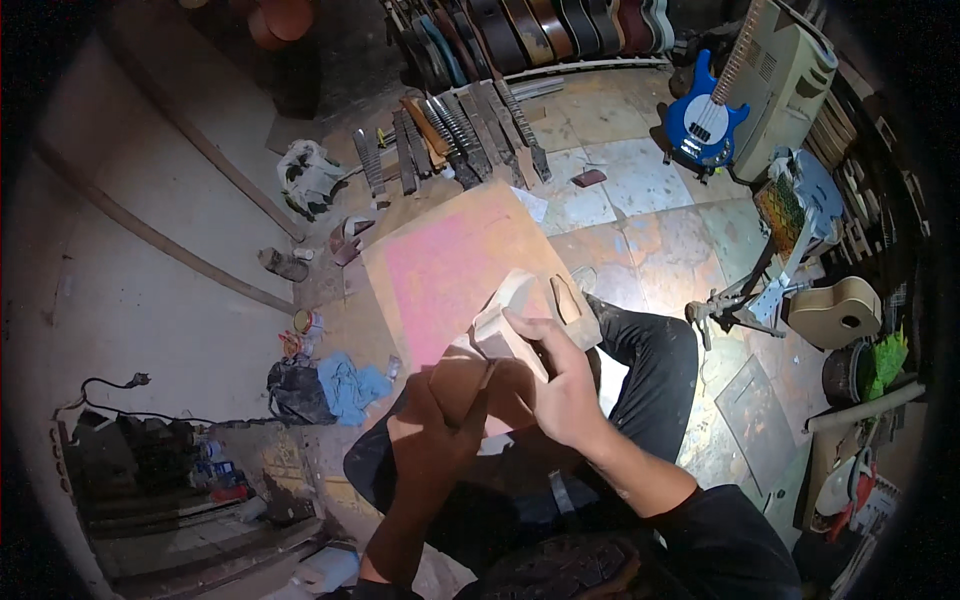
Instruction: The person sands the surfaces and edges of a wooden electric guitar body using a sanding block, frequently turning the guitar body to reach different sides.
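Observation:
A pale wooden piece [508, 335] with a curved upper end is held over my lap. My right hand [562, 385] is closed around its right side, with the thumb on top. In shadow to the left, my left hand [432, 432] grips a brown, smooth, rounded piece [457, 384] that meets the lower left of the pale wood; whether the two are joined I cannot tell. Under both hands lies a large tan board [520, 228] with a pink patch [440, 270]. A small tan oval piece [566, 298] rests near the board's right corner.
Several guitar necks [455, 130] lie on the tiled floor ahead, before a row of guitar bodies [540, 30]. A blue bass guitar [705, 120] leans at the right, beyond a metal stand [740, 310] and a small guitar body [838, 308]. Blue cloth [350, 388] lies left.

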Tool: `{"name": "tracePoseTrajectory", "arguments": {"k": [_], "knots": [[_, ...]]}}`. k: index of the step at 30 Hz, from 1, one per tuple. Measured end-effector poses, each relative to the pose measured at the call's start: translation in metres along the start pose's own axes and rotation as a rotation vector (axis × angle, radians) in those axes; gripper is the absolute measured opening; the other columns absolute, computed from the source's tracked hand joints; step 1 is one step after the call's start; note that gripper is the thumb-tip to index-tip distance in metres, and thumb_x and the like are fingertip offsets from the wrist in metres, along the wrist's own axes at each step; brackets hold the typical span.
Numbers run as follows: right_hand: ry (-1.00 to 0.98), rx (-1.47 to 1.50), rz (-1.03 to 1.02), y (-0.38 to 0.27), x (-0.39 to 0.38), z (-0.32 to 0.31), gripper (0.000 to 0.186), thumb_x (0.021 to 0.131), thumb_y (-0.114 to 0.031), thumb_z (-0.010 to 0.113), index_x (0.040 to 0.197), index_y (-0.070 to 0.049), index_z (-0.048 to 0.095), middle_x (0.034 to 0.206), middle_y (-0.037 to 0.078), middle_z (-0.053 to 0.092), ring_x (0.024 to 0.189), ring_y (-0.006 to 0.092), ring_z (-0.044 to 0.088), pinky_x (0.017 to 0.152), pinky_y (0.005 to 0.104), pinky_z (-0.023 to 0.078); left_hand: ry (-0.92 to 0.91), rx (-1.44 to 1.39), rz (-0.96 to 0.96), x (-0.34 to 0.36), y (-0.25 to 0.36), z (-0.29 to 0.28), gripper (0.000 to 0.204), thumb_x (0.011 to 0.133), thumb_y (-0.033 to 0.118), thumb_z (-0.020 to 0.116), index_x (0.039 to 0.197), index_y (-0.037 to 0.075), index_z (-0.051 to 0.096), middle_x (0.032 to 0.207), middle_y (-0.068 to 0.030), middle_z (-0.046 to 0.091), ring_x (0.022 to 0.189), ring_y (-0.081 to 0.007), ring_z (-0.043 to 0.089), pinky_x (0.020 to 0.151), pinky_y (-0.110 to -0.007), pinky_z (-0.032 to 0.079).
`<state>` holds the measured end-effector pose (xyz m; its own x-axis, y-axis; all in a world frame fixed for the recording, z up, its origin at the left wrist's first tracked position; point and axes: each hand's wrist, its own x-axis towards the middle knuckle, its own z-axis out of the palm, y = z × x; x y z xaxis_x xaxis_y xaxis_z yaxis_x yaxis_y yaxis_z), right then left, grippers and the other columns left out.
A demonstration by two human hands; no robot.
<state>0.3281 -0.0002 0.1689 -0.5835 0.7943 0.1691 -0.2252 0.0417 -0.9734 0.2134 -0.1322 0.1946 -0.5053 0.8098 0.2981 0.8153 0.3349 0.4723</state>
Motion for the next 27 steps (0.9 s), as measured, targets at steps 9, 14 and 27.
{"name": "tracePoseTrajectory", "arguments": {"k": [9, 14, 27], "knots": [[0.028, 0.108, 0.063, 0.007, -0.004, 0.001, 0.043, 0.100, -0.020, 0.073, 0.134, 0.002, 0.059, 0.118, 0.013, 0.069, 0.107, 0.0161, 0.065, 0.093, 0.0298, 0.051, -0.006, -0.122, -0.128, 0.005, 0.008, 0.000, 0.052, 0.085, 0.026, 0.087, 0.117, 0.001, 0.054, 0.089, -0.0218, 0.069, 0.077, -0.0404, 0.074, 0.064, -0.045, 0.058], [0.052, 0.023, 0.158, 0.040, 0.005, 0.001, 0.040, 0.100, -0.014, 0.072, 0.133, 0.003, 0.058, 0.117, 0.013, 0.067, 0.106, 0.0173, 0.064, 0.093, 0.0313, 0.051, 0.034, -0.207, -0.209, 0.008, 0.017, 0.000, 0.047, 0.086, 0.024, 0.086, 0.115, 0.003, 0.055, 0.088, -0.0190, 0.071, 0.079, -0.0372, 0.075, 0.067, -0.044, 0.058], [0.059, -0.214, -0.140, 0.008, 0.017, 0.014, 0.047, 0.095, -0.018, 0.077, 0.132, 0.006, 0.060, 0.115, 0.017, 0.067, 0.108, 0.0213, 0.064, 0.096, 0.0352, 0.050, -0.096, 0.024, -0.152, 0.032, -0.016, 0.007, 0.049, 0.082, 0.031, 0.085, 0.105, 0.003, 0.053, 0.079, -0.0253, 0.072, 0.079, -0.0460, 0.073, 0.066, -0.052, 0.058]]}}
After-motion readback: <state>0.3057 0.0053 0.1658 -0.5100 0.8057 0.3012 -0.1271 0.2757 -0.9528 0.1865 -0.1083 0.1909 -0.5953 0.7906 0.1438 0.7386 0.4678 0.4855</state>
